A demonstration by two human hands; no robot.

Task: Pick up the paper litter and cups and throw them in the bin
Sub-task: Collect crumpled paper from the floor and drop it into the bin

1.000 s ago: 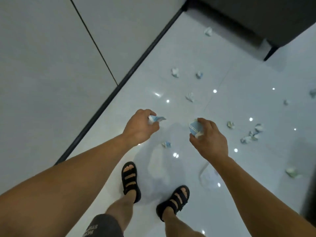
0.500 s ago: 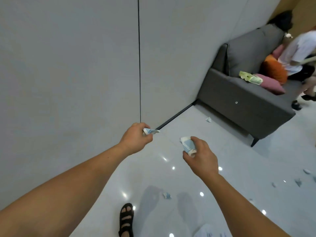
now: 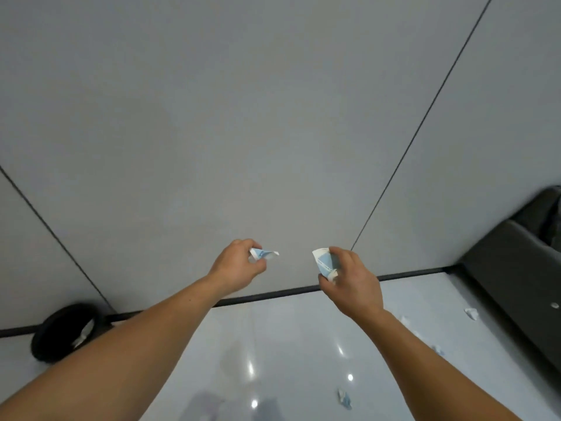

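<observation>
My left hand (image 3: 236,265) pinches a crumpled white and blue paper scrap (image 3: 264,254) in front of the grey wall. My right hand (image 3: 352,279) grips a squashed white and blue paper cup (image 3: 323,262) at about the same height. A round black bin (image 3: 62,332) stands on the floor against the wall at the lower left, partly hidden behind my left forearm, with white paper showing inside. More paper litter lies on the glossy floor: one piece (image 3: 344,398) near the bottom and another piece (image 3: 471,313) by the sofa.
A grey panelled wall (image 3: 273,117) fills most of the view, with a dark skirting strip (image 3: 273,294) along its foot. A dark grey sofa (image 3: 522,268) stands at the right edge. The white floor (image 3: 288,344) shines with light spots.
The view has swung left and up: the sofa slid to the right edge and the black bin came into view at the lower left. Both hands keep hold of their paper pieces.
</observation>
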